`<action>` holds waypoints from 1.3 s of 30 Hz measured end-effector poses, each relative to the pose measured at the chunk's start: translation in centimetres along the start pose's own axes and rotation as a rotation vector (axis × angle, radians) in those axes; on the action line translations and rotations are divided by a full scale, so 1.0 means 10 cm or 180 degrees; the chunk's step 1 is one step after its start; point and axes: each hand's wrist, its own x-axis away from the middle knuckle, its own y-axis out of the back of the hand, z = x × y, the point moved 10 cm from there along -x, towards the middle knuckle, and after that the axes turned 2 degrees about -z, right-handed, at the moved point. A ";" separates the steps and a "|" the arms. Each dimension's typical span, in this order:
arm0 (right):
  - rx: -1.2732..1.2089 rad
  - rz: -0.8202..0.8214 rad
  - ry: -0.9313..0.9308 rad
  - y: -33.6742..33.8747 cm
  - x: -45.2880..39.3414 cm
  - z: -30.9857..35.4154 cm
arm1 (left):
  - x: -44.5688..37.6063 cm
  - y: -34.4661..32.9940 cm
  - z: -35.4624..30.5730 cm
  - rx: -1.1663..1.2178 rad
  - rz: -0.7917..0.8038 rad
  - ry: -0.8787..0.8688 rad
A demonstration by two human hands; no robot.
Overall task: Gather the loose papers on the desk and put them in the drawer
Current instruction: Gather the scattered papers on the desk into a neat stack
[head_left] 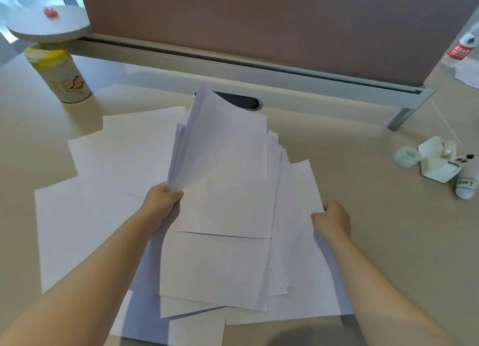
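The pale beige worktop (363,216) fills most of the view, backed by a dull mauve fabric partition panel (259,21) on a grey metal rail. Spread across the worktop's middle are the loose white paper sheets (85,216), overlapping at varied angles, some lying flat to the left and near edge, others piled roughly in the centre.

A bundle of white sheets (225,169) is lifted off the pile, its far end curling upward in front of a dark oval cable port (246,102) in the worktop. The left hand (163,203) grips this bundle at its near left edge, thumb on top and fingers curled beneath. The right hand (333,220) is loosely curled, its fingertips pinching the right edge of a flat sheet (300,190) at the pile's right side. The two hands are well apart, one on each side of the pile.

At the far left stands a white and yellow cylindrical tin (61,77), beneath a round grey shelf (49,24) that carries a small red object (51,12). At the right edge lie a white game controller (466,174), a white folded box (438,164) touching it, and a small clear plastic ring (407,157) just beside that. A clear plastic bottle with a red label (462,48) stands at the far right.

No drawer is in view.
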 end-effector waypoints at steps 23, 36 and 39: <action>-0.1632 0.1410 -0.0172 -1.32 0.11 1.31 | -0.94 0.55 -0.28 -0.0562 0.0031 0.0117; -0.1539 0.1362 0.0484 -1.28 0.24 1.70 | -0.71 0.52 -0.18 0.0402 0.0812 0.0476; -0.1736 0.1440 0.0406 -1.21 0.24 1.62 | -0.58 0.49 0.04 0.0341 0.0756 0.0745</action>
